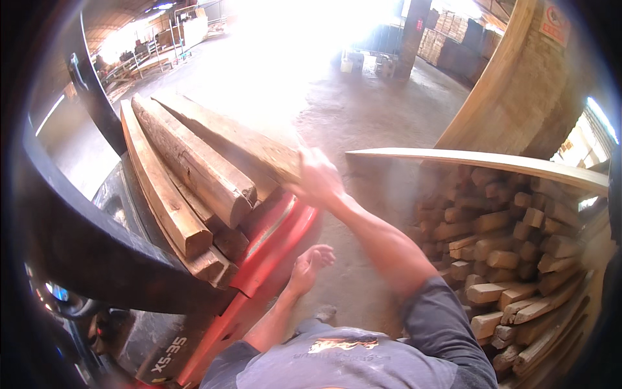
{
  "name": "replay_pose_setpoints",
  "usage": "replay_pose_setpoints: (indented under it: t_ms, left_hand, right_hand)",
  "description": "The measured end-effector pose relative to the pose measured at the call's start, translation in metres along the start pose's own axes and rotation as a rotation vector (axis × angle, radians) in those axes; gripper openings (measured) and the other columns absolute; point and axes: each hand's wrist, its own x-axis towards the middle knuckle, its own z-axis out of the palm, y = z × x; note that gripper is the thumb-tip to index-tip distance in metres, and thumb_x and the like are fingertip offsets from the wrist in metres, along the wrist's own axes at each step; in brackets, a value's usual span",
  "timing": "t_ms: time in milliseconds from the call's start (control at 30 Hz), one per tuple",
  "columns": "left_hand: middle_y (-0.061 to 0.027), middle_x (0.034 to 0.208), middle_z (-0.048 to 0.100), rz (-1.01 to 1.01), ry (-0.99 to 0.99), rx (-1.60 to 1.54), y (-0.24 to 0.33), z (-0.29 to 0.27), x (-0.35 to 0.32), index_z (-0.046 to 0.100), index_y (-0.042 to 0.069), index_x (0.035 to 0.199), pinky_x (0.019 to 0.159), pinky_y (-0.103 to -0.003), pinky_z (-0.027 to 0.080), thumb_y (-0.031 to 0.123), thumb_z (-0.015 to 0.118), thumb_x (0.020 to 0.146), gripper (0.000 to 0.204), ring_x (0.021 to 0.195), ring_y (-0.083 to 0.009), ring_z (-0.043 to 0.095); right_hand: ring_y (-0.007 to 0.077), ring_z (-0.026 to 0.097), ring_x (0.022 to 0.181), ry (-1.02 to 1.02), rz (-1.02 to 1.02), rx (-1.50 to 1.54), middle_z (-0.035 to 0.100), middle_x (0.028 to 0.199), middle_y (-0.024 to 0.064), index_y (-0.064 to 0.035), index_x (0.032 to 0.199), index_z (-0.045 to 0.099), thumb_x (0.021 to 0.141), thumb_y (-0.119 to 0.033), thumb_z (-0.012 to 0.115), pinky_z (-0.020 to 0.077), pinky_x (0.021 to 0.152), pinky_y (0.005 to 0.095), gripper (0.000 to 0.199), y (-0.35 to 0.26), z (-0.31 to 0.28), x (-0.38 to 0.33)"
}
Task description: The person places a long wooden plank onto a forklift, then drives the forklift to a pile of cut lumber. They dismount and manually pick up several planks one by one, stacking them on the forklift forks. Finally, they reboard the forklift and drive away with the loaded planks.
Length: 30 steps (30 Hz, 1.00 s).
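My right hand [319, 178] is closed on the near end of a thick wooden beam [223, 133]; the light wood under the fingers is partly hidden. This beam lies at the right side of a small stack. Beside it rest a rounded beam [194, 162] and a squared beam [165, 188], with more timbers under them. The stack lies on a red and black vehicle [265, 233]. My left hand [311, 266] hangs beside the red bodywork, in front of my body, holding nothing, with its fingers loosely bent and partly apart.
A large pile of short timber pieces [505, 259] stands at my right, with a pale plank [479, 159] above it. A black frame post [97, 220] curves past the stack on the left. Concrete floor [369, 110] stretches ahead toward bright glare and a pillar [413, 42].
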Motion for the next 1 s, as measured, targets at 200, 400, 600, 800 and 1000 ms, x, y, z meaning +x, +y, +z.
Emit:
replay_pose_setpoints:
  t_ms: [200,400,600,800,1000]
  left_hand:
    - [-0.01,0.159,0.063,-0.077,0.102,-0.674,0.03,-0.004,0.062,0.046,0.006,0.166,0.124,-0.051,0.043,0.093,0.036,0.102,0.109,0.148,-0.0277,0.056]
    - [-0.013,0.171,0.053,0.114,-0.17,-0.993,0.045,0.05,0.066,0.037,0.012,0.175,0.131,-0.057,0.039,0.088,0.066,0.089,0.118,0.158,-0.0346,0.049]
    - [-0.0101,0.161,0.062,-0.176,-0.434,-0.78,0.025,0.14,0.015,0.043,0.013,0.17,0.125,-0.056,0.046,0.086,0.067,0.089,0.112,0.148,-0.0313,0.058]
    - [-0.01,0.146,0.068,-0.133,-0.828,-0.417,0.051,0.277,-0.003,0.053,0.007,0.159,0.119,-0.049,0.052,0.059,0.075,0.104,0.079,0.135,-0.0292,0.066]
    - [-0.0064,0.139,0.071,0.019,-1.175,-0.332,0.157,0.518,-0.11,0.061,-0.001,0.151,0.106,-0.035,0.054,0.024,0.078,0.107,0.054,0.122,-0.0152,0.066]
  right_hand:
    - [0.0449,0.069,0.118,0.045,0.142,0.04,0.068,0.129,0.0221,0.0,0.149,0.06,0.072,-0.024,0.1,0.0589,0.1,0.0517,0.09,0.028,-0.148,-0.196]
    - [0.045,0.066,0.13,0.109,0.426,-0.243,0.068,0.138,0.0238,0.0003,0.15,0.059,0.069,-0.028,0.103,0.0545,0.113,0.0521,0.096,0.01,-0.215,-0.434]
    - [0.044,0.06,0.14,0.063,1.012,0.017,0.061,0.15,0.0241,-0.0095,0.155,0.052,0.088,-0.034,0.096,0.0505,0.119,0.051,0.084,-0.016,-0.113,-0.621]
    - [0.0406,0.065,0.136,0.646,1.256,0.511,0.065,0.143,0.0272,0.0001,0.154,0.052,0.084,-0.039,0.101,0.052,0.114,0.051,0.095,-0.062,-0.005,-0.67]
    - [0.0346,0.067,0.136,1.03,1.154,0.291,0.068,0.143,0.0236,0.0032,0.158,0.048,0.087,-0.042,0.1,0.0544,0.113,0.0467,0.1,-0.122,-0.033,-0.686]
